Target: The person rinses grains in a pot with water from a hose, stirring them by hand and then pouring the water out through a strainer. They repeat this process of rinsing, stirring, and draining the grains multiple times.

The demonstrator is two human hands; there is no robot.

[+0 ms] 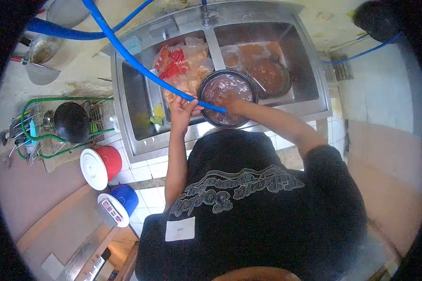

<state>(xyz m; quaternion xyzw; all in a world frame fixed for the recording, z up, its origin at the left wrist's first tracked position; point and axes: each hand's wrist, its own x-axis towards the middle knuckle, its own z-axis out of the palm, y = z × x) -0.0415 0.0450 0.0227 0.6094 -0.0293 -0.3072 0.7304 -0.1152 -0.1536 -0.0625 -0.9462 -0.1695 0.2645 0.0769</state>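
Note:
My left hand [186, 108] is closed around a blue hose [145, 71] near its end, at the left rim of a dark round pot [202, 96]. The hose end points over the pot, which holds reddish-brown liquid. My right hand [229, 104] reaches down into that liquid; its fingers are under the surface and hidden. The pot rests at the divider of a steel double sink [320, 89]. Left of it, plastic bags [192, 65] with pale and red contents lie in the left basin. A second pot [269, 77] of brownish liquid stands in the right basin.
A small round bowl [230, 57] sits in the right basin, and a yellow-green leaf-like scrap [158, 113] in the left. Left of the sink are a rack with a black wok [71, 122], a red bucket [111, 161] and a blue bucket [126, 199] with white lids.

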